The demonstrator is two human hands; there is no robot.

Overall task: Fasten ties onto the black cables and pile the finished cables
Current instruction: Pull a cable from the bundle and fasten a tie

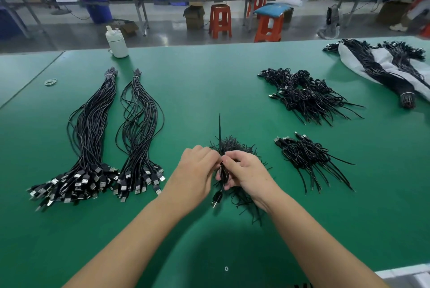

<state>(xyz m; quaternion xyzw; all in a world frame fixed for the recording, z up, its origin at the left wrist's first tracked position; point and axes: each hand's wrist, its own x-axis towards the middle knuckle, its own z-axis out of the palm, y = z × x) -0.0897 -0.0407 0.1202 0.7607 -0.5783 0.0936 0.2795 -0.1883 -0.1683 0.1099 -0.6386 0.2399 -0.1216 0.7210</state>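
Both hands meet over the loose heap of ties at the near middle of the bench. The right hand grips a folded black cable, its plug hanging below, while the left hand pinches a tie whose tail sticks up straight. The tie seems to be mid-tightening around the cable, though the fingers hide the loop itself. The next move would call for a firm pull on the tail, then a carry to the right, where the small pile of finished cables lies near, with a larger pile behind it. Open green surface lies between hands and piles. Untied bundles sit to the left, well apart; the bench's far edge is distant.
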